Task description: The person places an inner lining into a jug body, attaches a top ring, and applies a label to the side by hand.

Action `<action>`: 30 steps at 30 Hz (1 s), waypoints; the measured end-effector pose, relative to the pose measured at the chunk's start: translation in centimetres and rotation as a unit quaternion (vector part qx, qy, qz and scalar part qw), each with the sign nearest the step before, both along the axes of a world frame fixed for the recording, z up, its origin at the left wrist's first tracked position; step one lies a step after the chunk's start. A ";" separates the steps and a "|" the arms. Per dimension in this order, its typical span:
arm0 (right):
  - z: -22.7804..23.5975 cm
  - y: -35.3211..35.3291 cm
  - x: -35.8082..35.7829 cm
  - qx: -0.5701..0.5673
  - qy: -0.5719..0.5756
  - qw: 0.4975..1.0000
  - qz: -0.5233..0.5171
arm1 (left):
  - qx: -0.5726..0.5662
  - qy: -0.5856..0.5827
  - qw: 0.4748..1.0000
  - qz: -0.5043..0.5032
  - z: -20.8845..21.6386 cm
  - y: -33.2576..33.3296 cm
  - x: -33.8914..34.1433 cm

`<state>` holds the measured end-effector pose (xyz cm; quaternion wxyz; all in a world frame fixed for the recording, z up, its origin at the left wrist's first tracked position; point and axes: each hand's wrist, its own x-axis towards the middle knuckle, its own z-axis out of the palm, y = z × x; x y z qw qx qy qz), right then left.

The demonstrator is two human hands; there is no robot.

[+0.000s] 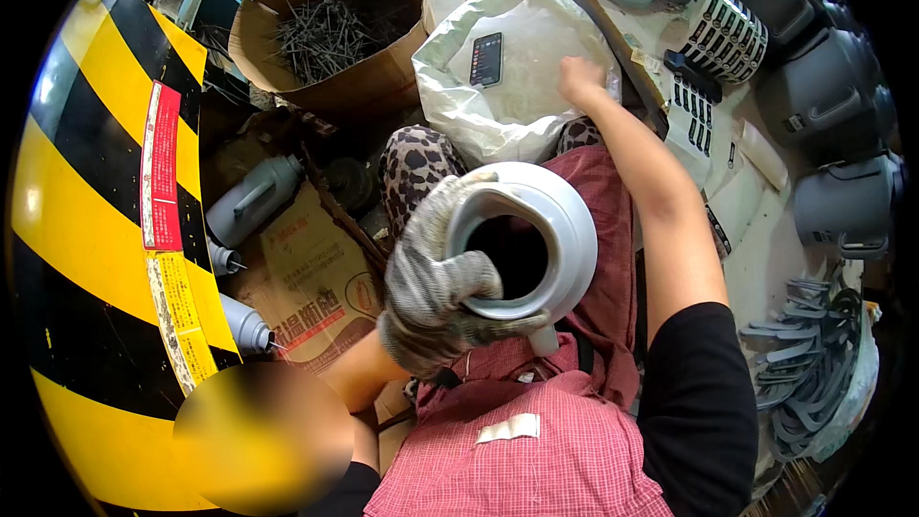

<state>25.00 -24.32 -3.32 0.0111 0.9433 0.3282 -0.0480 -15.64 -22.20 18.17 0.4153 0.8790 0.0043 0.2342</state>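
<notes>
My left hand (431, 282), in a grey striped work glove, grips a light grey plastic jug (579, 220) above my lap. The thumb hooks over its rim and the other fingers lie along its outside. The jug's round mouth faces up, its inside is dark, and a short stub of handle shows at its lower edge. My bare right hand (582, 81) reaches forward over a white plastic sack (445, 101), its fingers curled closed. Whatever those fingers hold, if anything, is hidden. On the sack, left of that hand, lies a phone (486, 59) with its screen lit.
A cardboard box (273, 62) of thin metal pieces stands far left. Beside me at left rises a yellow-and-black striped panel (96, 230), with grey jugs (254, 201) behind it. The right-hand bench holds label rolls (728, 33), dark grey jugs (842, 206) and piled grey handles (814, 364).
</notes>
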 end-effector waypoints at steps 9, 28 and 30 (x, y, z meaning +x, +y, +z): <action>12.3 -6.3 -6.4 0.494 0.504 0.707 0.043 | -0.206 -0.141 0.968 -0.035 -1.8 1.9 -1.3; 24.8 -12.1 -26.0 0.359 0.475 0.783 0.180 | 0.262 0.008 0.964 0.035 0.0 0.5 -1.4; 24.2 -12.3 -25.9 0.390 0.452 0.772 0.219 | 0.287 0.028 0.955 0.075 -0.8 0.0 -1.4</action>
